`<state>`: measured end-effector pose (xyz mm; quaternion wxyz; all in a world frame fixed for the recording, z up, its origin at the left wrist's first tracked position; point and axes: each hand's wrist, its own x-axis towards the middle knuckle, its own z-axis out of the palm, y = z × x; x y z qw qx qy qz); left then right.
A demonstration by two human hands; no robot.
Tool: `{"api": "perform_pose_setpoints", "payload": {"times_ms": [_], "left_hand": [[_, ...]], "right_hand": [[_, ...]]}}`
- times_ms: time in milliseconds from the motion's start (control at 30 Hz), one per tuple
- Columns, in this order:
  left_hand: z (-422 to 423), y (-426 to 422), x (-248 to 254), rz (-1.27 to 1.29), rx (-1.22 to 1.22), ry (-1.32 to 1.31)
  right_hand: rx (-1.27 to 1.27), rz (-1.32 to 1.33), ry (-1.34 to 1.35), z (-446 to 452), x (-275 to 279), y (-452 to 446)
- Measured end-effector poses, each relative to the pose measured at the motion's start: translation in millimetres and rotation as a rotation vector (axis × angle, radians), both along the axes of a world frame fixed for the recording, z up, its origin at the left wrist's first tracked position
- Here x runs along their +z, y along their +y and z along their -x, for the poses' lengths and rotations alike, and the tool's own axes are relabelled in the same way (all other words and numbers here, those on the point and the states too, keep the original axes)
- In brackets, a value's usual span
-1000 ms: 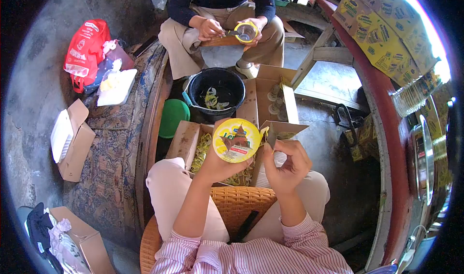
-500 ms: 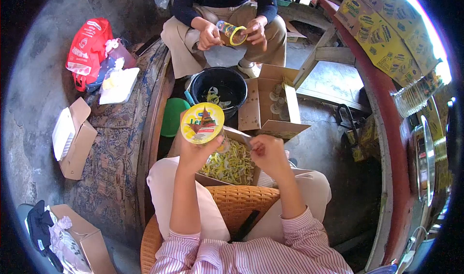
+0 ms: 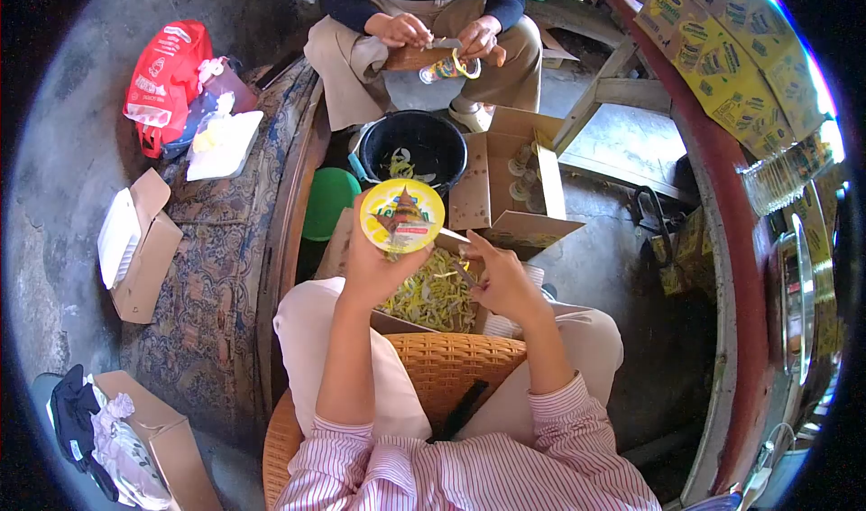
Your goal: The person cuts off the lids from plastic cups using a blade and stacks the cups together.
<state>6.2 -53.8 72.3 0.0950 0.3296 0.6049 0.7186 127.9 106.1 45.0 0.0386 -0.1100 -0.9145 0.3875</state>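
Observation:
A clear plastic cup with a yellow printed lemon lid (image 3: 402, 217) is gripped in my left hand (image 3: 374, 272), the lid facing up toward me. The lid's middle is cut into pointed flaps. Close to the cup's right side is my right hand (image 3: 505, 281), with its fingers bent. A thin grey blade (image 3: 465, 275), apparently of a small knife, sticks out from those fingers. At the fingertips a narrow pale strip (image 3: 454, 235) reaches toward the lid; its kind is unclear. Below both hands, a cardboard box holds a heap of yellow and whitish cut strips (image 3: 428, 296).
Opposite, another person holds a printed cup (image 3: 444, 67) and a blade-like piece. Between us stand a black bucket (image 3: 442, 141) with some strips and an open carton (image 3: 514, 218) with clear cups. A green lid (image 3: 329, 206) lies left; a woven chair (image 3: 451, 367) is under me.
My left hand and the cup have moved slightly right and up. My right hand's fingers have opened somewhat, showing the blade. The other person's cup has tipped and dropped lower.

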Motion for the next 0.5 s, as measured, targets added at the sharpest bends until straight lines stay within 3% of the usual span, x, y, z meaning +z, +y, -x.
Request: {"api": "perform_pose_setpoints", "payload": {"times_ms": [333,500], "left_hand": [[9,4,-15,-0.037,0.053,-0.109],[7,3,-11,-0.030,0.046,-0.066]], "right_hand": [[0.120,0.011,-0.008,-9,15,6],[0.160,-0.170,-0.052,-10,19,-2]]}}
